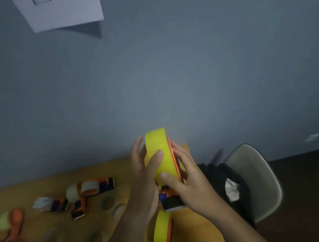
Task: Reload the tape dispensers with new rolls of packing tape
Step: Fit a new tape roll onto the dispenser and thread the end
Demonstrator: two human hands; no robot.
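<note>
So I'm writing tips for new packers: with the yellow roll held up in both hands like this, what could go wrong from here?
1. The yellow tape roll on the orange dispenser is held in the air, above the wooden table; if the left hand or right hand slips, it may drop onto the loaded yellow dispenser below.
2. The view is dim and blurred, so the roll could seat crooked unnoticed.

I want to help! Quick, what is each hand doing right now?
Left hand: holding the yellow tape roll, thumb across it.
Right hand: holding the orange dispenser that carries the roll.
</note>
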